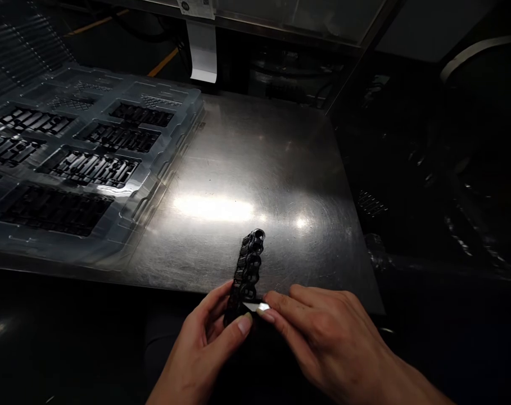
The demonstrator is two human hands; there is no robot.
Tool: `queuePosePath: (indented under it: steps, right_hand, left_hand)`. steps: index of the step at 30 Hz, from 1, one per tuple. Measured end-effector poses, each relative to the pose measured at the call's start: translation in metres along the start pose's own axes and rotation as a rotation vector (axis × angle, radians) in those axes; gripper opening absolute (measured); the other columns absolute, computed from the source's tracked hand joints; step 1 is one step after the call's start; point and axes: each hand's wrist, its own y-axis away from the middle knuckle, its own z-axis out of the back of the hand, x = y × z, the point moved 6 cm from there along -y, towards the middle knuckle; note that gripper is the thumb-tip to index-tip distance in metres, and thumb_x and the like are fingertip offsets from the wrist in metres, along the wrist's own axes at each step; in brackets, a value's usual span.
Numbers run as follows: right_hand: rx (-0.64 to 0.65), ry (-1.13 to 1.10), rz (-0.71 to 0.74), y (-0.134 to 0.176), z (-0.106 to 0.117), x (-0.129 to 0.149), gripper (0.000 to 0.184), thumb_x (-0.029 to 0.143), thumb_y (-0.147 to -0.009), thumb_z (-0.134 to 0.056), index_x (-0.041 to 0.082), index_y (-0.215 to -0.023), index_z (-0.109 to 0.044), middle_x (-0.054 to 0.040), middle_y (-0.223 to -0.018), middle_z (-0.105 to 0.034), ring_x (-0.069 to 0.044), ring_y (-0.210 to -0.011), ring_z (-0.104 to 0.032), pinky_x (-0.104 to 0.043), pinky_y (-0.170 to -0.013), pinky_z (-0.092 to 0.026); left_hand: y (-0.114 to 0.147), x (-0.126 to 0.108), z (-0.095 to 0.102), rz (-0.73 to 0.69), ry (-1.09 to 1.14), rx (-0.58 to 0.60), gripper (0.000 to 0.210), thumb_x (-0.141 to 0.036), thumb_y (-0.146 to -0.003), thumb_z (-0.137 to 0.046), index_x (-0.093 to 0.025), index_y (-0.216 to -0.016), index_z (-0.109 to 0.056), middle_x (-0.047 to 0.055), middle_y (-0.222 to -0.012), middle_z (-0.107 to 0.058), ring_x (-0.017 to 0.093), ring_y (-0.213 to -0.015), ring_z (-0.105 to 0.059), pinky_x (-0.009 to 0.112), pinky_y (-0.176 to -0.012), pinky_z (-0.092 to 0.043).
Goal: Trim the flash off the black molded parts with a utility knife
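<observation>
From the head camera, the left hand [200,343] holds a long black plastic part [247,270] with a row of round openings. Its fingers are closed around the lower end of the part, with the thumb [242,325] pressed on the front, so the upper end stands free above the near edge of the worktop [255,169]. This grip seems chosen to keep the part steady and turned toward the eyes. The right hand [322,332] is just beside it; its fingers pinch a small pale tab or film piece [257,307] that lies on the lower end of the part. I cannot tell if this piece is a label or a protective film.

The worktop is a sheet of scratched steel, and it shines strongly under the lamp. On its left side lies a stack of clear plastic trays [154,169], with many similar black parts [93,167] lying in rows in the pockets. The trays are well apart from the hands.

Behind the worktop hangs a white strip [203,50] from a metal frame. The room around is very dark; yellow floor lines [164,61] are seen far behind.
</observation>
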Motion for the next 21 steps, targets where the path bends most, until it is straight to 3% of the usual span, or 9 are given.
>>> queuePosePath:
  steps: [8, 14, 17, 21]
  right_hand:
    - [-0.177, 0.191, 0.066, 0.005, 0.004, 0.013, 0.034, 0.036, -0.110, -0.042, 0.021, -0.111, -0.073, -0.0033, -0.073, -0.067, -0.017, -0.054, -0.060, -0.036, -0.053, -0.029]
    - [-0.220, 0.177, 0.035, 0.011, -0.001, 0.013, 0.029, 0.035, -0.109, -0.047, 0.024, -0.119, -0.072, -0.0011, -0.074, -0.069, -0.014, -0.053, -0.061, -0.034, -0.051, -0.031]
    - [-0.343, 0.216, 0.064, 0.016, 0.005, 0.014, 0.027, 0.032, -0.108, -0.050, 0.023, -0.119, -0.073, -0.0002, -0.073, -0.067, -0.014, -0.055, -0.059, -0.033, -0.055, -0.032]
    - [-0.601, 0.199, 0.114, 0.023, 0.015, 0.011, 0.022, 0.023, -0.105, -0.059, 0.019, -0.120, -0.074, -0.0016, -0.072, -0.065, -0.017, -0.064, -0.058, -0.034, -0.065, -0.036]
  left_hand:
    - [-0.003, 0.004, 0.003, -0.001, -0.012, 0.055, 0.057, -0.040, -0.085, -0.083, -0.027, -0.138, -0.064, 0.006, -0.146, -0.068, 0.028, -0.143, -0.055, 0.032, -0.111, -0.054]
    - [-0.001, 0.004, -0.002, -0.027, 0.012, 0.061, 0.054, -0.039, -0.086, -0.083, -0.027, -0.135, -0.065, 0.006, -0.144, -0.070, 0.028, -0.141, -0.058, 0.032, -0.110, -0.054]
    - [-0.004, 0.008, -0.001, -0.022, 0.029, 0.079, 0.056, -0.040, -0.085, -0.083, -0.029, -0.137, -0.064, 0.005, -0.146, -0.068, 0.027, -0.138, -0.060, 0.029, -0.107, -0.055]
    - [-0.006, 0.009, 0.000, -0.001, 0.072, 0.097, 0.055, -0.041, -0.084, -0.085, -0.029, -0.134, -0.066, 0.007, -0.141, -0.071, 0.031, -0.125, -0.070, 0.036, -0.103, -0.057]
